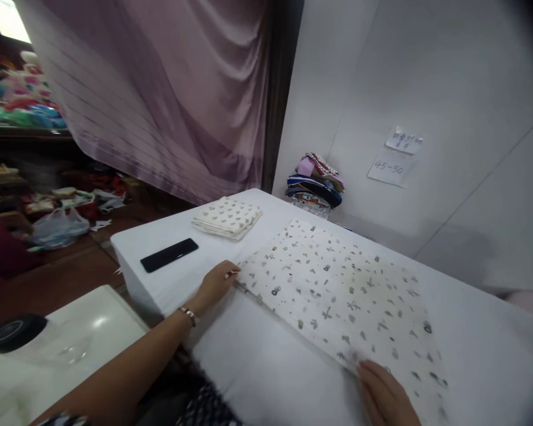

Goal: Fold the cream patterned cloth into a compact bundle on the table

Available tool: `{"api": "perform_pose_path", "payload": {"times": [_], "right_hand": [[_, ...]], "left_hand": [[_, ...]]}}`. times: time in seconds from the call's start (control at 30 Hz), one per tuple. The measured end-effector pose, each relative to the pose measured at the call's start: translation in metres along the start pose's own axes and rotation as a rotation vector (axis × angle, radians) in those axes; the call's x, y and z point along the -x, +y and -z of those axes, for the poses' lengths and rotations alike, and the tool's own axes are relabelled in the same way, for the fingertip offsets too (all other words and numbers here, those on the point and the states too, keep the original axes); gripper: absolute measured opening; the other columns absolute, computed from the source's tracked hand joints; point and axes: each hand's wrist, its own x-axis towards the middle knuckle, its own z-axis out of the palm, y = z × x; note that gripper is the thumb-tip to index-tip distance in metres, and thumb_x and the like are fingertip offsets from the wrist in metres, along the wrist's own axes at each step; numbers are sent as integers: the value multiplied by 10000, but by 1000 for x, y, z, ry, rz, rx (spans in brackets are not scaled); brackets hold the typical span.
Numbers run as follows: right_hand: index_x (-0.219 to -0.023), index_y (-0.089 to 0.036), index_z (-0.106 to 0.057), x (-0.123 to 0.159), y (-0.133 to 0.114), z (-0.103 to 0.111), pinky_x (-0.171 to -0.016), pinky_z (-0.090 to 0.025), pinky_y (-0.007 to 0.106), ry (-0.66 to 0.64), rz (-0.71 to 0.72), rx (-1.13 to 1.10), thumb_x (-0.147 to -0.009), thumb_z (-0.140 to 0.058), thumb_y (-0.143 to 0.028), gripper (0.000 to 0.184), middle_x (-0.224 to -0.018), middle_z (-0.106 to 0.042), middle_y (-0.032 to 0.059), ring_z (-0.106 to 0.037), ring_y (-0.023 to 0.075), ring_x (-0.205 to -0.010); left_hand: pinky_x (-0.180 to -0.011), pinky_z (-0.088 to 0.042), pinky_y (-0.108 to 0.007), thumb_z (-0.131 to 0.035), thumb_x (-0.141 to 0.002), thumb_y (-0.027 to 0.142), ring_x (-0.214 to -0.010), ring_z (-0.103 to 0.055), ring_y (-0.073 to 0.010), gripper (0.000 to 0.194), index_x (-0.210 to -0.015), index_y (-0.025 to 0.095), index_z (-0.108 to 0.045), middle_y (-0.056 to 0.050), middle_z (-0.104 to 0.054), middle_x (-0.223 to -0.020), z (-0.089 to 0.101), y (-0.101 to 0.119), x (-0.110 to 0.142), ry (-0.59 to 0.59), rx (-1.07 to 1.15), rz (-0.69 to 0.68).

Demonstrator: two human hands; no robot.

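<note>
A white cloth (333, 290) printed with small grey-green motifs lies spread over the white-covered table (275, 361). At its near left corner my left hand (217, 284) is closed, pinching the edge between thumb and fingers. A bracelet circles that wrist. Farther right along the same near edge, my right hand (384, 390) has its fingers together and bent over the fabric; the thumb is hidden beneath. Beyond my left hand sits a folded stack of cream printed cloth (228, 216). A black phone (169, 255) lies flat to the left of that stack.
Folded textiles (315, 182) are piled at the table's far side by the white wall (448, 118), which carries paper notes (388, 168). A mauve curtain (173, 89) hangs behind. At lower left stands a white surface (102, 319) with a black round object (15, 332). Bags (61, 228) lie on the floor.
</note>
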Motion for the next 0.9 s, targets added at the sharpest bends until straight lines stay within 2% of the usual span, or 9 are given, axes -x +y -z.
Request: {"api": "perform_pose_path", "payload": {"times": [0.17, 0.23, 0.33, 0.43, 0.67, 0.9], "right_hand": [[-953, -340, -689, -37, -36, -2, -818, -557, 431, -174, 63, 48, -862, -440, -329, 265, -1044, -671, 41, -637, 266, -949], [-925, -293, -695, -47, -45, -7, -797, -543, 436, -181, 107, 70, -860, -451, -296, 252, -985, -673, 68, -633, 265, -911], [-910, -231, -687, -55, -51, -14, -753, -518, 418, -204, 158, 107, -840, -490, -264, 212, -935, -656, 85, -611, 256, -870], [-868, -197, -680, -58, -54, -15, -727, -480, 371, -238, 161, 131, -848, -493, -241, 193, -877, -634, 77, -578, 230, -835], [-791, -163, -636, -57, -55, -19, -722, -409, 317, -188, 116, 75, -929, -380, -240, 301, -806, -597, 62, -524, 194, -818], [-779, -176, -565, -53, -56, -26, -718, -386, 309, -160, 56, 1, -939, -364, -259, 269, -795, -573, 46, -500, 188, -796]], "left_hand": [[-858, -436, -348, -533, -811, 219, -956, -553, -188, 139, -862, 221, -662, -45, -637, -990, -13, 23, 14, -115, -19, -440], [-843, -428, -352, -540, -818, 211, -951, -552, -189, 131, -865, 224, -662, -44, -635, -989, -19, 32, 15, -179, -47, -554], [-840, -416, -346, -557, -828, 236, -935, -549, -180, 109, -868, 222, -657, -40, -628, -984, -28, 43, 15, -248, -48, -655], [-838, -402, -339, -563, -835, 256, -933, -539, -176, 105, -867, 221, -657, -36, -621, -983, -37, 53, 14, -283, -44, -691], [-810, -393, -309, -453, -896, 264, -911, -528, -170, 233, -780, 199, -644, -32, -624, -934, -47, 67, 13, -368, -48, -682], [-779, -397, -318, -369, -908, 250, -845, -507, -178, 244, -801, 172, -573, -45, -597, -856, -52, 68, 19, -298, -61, -613]]}}
